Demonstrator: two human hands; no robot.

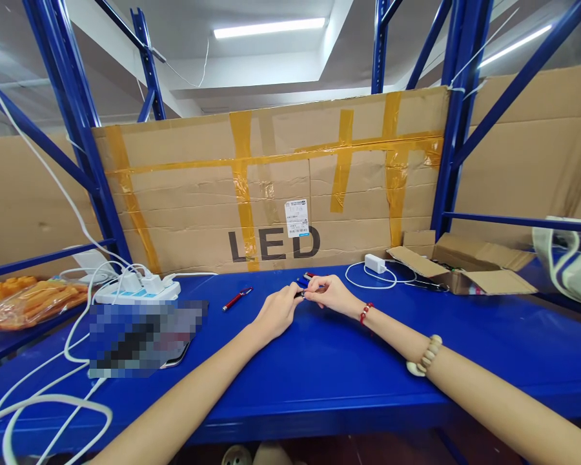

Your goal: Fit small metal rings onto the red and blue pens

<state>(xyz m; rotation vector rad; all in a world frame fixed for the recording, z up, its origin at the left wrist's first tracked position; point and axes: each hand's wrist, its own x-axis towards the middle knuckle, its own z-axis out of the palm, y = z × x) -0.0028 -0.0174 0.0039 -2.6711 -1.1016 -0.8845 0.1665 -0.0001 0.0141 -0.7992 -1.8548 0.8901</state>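
Blue steel worktop (319, 374), pen assembly at its middle.
Left hand (275, 314) and right hand (330, 294) pinched together on a small dark pen (301, 294); best kept low, aligned. Left of pen: red pen (237, 298), power strip (138, 290). Behind: cardboard sheet (271, 187).
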